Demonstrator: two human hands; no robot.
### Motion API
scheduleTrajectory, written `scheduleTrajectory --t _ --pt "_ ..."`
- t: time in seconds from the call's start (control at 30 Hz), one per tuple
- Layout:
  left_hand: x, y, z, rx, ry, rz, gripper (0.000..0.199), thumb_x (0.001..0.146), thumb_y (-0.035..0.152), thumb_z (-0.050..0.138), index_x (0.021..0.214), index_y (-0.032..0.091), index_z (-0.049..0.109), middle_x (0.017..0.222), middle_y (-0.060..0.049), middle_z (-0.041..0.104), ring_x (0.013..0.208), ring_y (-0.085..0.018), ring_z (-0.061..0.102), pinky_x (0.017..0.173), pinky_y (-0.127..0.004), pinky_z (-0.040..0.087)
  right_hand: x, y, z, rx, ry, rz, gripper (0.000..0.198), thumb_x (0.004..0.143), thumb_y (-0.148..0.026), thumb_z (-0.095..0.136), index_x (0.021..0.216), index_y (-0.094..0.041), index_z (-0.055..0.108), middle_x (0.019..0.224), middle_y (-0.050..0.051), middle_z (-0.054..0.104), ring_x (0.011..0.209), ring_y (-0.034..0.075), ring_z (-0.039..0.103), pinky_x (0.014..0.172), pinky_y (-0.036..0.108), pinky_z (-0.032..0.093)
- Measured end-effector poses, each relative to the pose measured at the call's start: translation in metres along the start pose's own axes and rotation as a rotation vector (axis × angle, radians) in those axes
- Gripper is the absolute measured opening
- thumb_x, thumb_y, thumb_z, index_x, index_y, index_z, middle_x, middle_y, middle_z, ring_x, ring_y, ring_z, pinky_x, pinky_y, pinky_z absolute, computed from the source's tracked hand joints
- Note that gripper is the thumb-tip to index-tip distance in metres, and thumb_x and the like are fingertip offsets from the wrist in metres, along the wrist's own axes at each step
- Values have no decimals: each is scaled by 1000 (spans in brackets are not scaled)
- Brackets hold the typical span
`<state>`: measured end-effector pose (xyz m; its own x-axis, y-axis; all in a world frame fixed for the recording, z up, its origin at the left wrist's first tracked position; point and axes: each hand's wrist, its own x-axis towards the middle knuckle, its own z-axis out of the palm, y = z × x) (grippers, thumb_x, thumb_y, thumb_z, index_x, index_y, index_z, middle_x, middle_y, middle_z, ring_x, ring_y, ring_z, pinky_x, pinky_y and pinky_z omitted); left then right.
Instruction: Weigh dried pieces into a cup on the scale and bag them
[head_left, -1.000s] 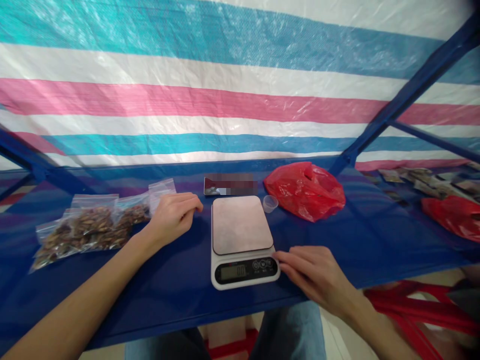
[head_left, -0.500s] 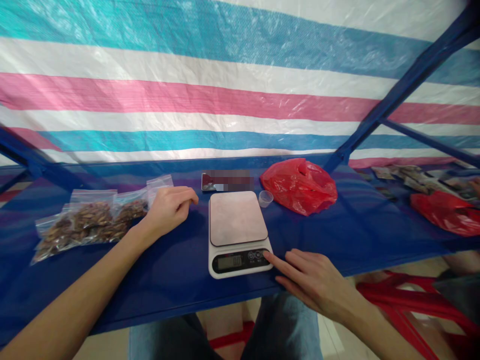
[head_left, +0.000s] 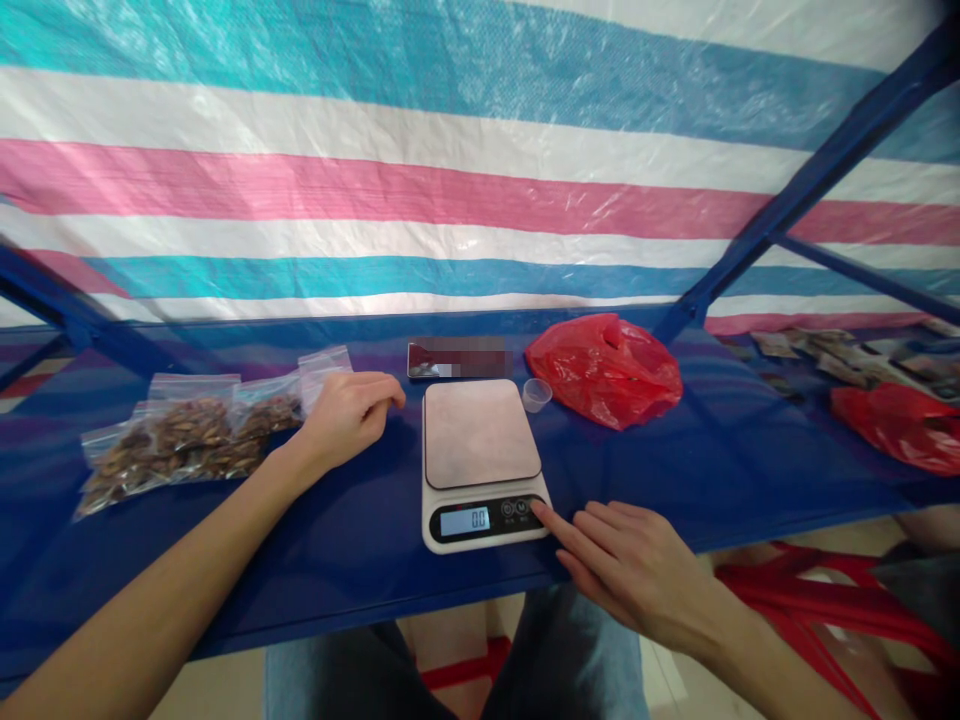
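A white digital kitchen scale [head_left: 484,435] lies on the blue table in front of me, its display lit and reading 0.0. With its index finger stretched out, my right hand [head_left: 626,565] touches the rightmost button on the control panel; the hand holds nothing and its other fingers are loosely apart. My left hand [head_left: 352,418] rests on the table left of the scale, fingers curled in and nothing visible in them. Beside that wrist lie several clear zip bags [head_left: 191,430] of brown dried pieces, partly covered by my hand and forearm.
Behind the scale lies a flat dark object [head_left: 457,358], partly blurred out. A small clear plastic cup [head_left: 536,396] and a red plastic bag [head_left: 604,370] are right of it. Blue frame bars [head_left: 795,190] and a striped tarp [head_left: 420,180] stand behind. Another red bag [head_left: 900,425] lies far right.
The scale's display has lit up, still showing 0.0. My hands hold the same poses, and the whole view has shifted slightly.
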<state>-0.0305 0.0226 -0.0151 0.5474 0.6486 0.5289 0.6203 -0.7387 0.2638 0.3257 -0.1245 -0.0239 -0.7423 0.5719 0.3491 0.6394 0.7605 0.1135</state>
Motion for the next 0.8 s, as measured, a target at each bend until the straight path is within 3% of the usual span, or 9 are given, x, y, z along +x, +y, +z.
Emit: scheduleTrajectory --t 0.13,0.23,0.33,0.4,0.47,0.53,0.6,0.67,0.8 --pt "1 1 -1 -8 -10 -19 32 86 4 45 75 18 71 69 0 72 58 -13 64 60 -24 46 -7 26 -16 28 111 56 32 106 -18 55 135 -13 66 73 0 70 60 15 65 58 32 48" --pt "1 1 -2 -7 -21 -22 32 86 4 44 75 19 71 69 0 73 59 -13 65 61 -24 46 -9 61 -37 29 257 271 26 104 -16 57 124 -21 73 92 5 81 76 19 75 71 32 58" --pt "1 2 -2 -5 -17 -5 32 86 3 45 74 19 71 69 1 73 58 -13 64 61 -24 46 3 107 -54 -26 340 493 21 106 -26 57 110 -20 77 99 10 80 87 24 77 85 38 60" --pt "2 2 -1 -1 -13 5 32 86 3 45 75 18 71 68 1 72 57 -12 63 61 -24 45 16 141 -57 -6 262 517 25 105 -28 55 105 -18 77 104 14 79 92 27 76 88 40 59" --pt "2 1 -1 4 -12 5 32 86 2 45 74 18 71 67 1 71 56 -12 63 60 -23 45 28 172 -51 87 78 489 25 100 -20 54 101 -17 79 107 14 80 92 27 77 86 39 58" --pt "1 0 -2 3 -3 1 32 86 3 45 74 18 71 66 1 70 55 -12 62 59 -23 44 39 196 -38 179 -133 446 33 89 -6 48 91 -17 79 97 11 81 85 25 77 80 35 56" --pt "1 -2 -2 7 7 -7 33 86 3 44 74 18 70 65 1 70 55 -12 62 58 -23 43 46 209 -22 211 -228 416 36 78 0 45 77 -18 76 81 7 79 73 22 73 71 31 53" --pt "0 -3 -3 12 4 -14 33 86 3 44 74 18 70 65 1 70 56 -12 62 58 -23 43 52 213 -7 234 -268 377 36 74 2 44 74 -17 74 78 5 78 71 20 71 70 29 51" --pt "0 -4 -2 -3 -13 -4 33 87 3 44 75 19 71 67 1 72 56 -12 63 59 -23 44 62 206 9 203 -254 343 32 82 1 48 88 -14 76 98 13 79 93 23 73 89 32 52"
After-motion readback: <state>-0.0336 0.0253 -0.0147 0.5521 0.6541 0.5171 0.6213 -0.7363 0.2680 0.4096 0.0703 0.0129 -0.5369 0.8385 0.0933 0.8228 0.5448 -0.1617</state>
